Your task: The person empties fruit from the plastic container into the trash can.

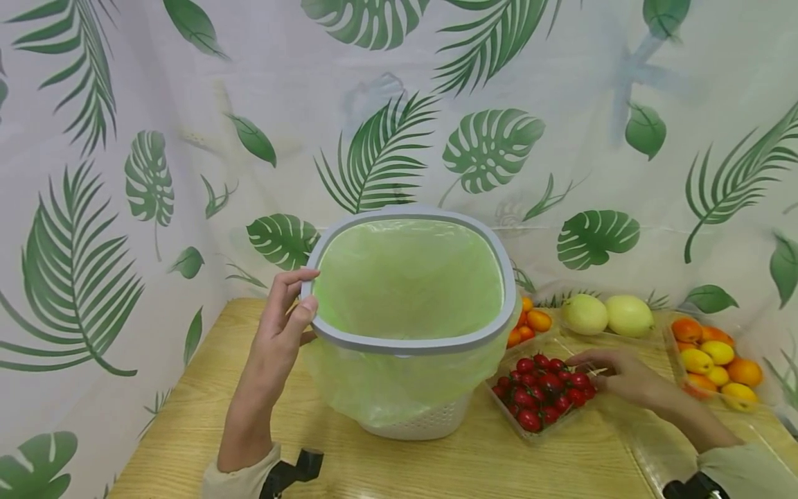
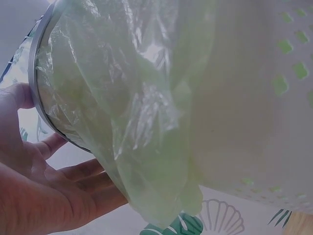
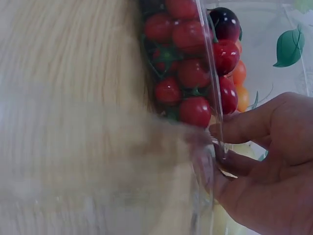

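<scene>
My left hand (image 1: 283, 322) grips the left side of the grey rim ring (image 1: 408, 344) on a pale perforated trash bin (image 1: 418, 423). A thin green bag (image 2: 142, 98) lines the bin and hangs down outside it. In the left wrist view, thumb and fingers sit around the ring's edge. To the bin's right is a clear plastic box (image 1: 535, 438) full of red cherry tomatoes (image 1: 548, 383) with green stems. My right hand (image 1: 630, 374) pinches this box at its right end; in the right wrist view the fingers (image 3: 244, 120) are curled at its corner.
Behind the tomatoes lie small orange fruits (image 1: 537, 320) and two pale green round fruits (image 1: 607, 315). A clear box of orange and yellow fruits (image 1: 717, 360) stands at the right. A leaf-print sheet (image 1: 386, 90) hangs behind the wooden table (image 1: 187, 416).
</scene>
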Demonstrator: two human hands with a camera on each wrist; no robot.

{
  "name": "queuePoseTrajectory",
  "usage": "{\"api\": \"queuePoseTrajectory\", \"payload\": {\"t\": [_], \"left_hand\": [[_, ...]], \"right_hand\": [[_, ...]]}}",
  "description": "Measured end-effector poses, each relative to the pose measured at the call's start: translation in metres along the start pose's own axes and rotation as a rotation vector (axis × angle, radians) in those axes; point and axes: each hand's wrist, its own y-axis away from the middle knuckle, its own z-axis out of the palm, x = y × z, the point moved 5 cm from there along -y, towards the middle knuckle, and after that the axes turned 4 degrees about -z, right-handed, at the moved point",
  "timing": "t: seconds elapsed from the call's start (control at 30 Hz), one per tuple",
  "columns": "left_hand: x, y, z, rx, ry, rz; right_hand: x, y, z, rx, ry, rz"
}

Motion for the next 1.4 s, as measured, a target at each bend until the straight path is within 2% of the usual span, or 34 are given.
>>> {"api": "queuePoseTrajectory", "payload": {"t": [0.2, 0.3, 0.47, 0.67, 0.73, 0.9, 1.0, 1.17, 1.4], "left_hand": [[0.001, 0.000, 0.000, -0.001, -0.002, -0.002], [0.001, 0.000, 0.000, 0.000, -0.002, -0.003], [0.000, 0.001, 0.000, -0.001, -0.003, -0.001], [0.001, 0.001, 0.000, 0.001, -0.010, -0.001], [0.001, 0.001, 0.000, 0.000, -0.009, -0.002], [0.001, 0.000, 0.001, -0.001, -0.007, -0.003], [0.000, 0.001, 0.001, -0.002, -0.006, -0.002], [0.000, 0.000, 0.001, -0.003, -0.006, 0.001], [0.000, 0.001, 0.001, -0.003, -0.002, -0.003]], "right_hand": [[0.002, 0.000, 0.007, -0.031, -0.199, 0.025], [0.003, 0.003, 0.007, -0.013, -0.260, 0.102], [0.003, 0.008, 0.004, 0.020, -0.302, 0.184], [0.000, 0.015, 0.003, -0.053, -0.341, 0.200], [0.000, 0.017, 0.003, -0.093, -0.366, 0.197], [-0.002, 0.023, -0.002, -0.199, -0.417, 0.128], [-0.002, 0.030, -0.007, -0.233, -0.459, 0.099], [0.000, 0.041, -0.013, -0.245, -0.536, 0.083], [0.005, 0.057, -0.021, -0.214, -0.616, 0.043]]}}
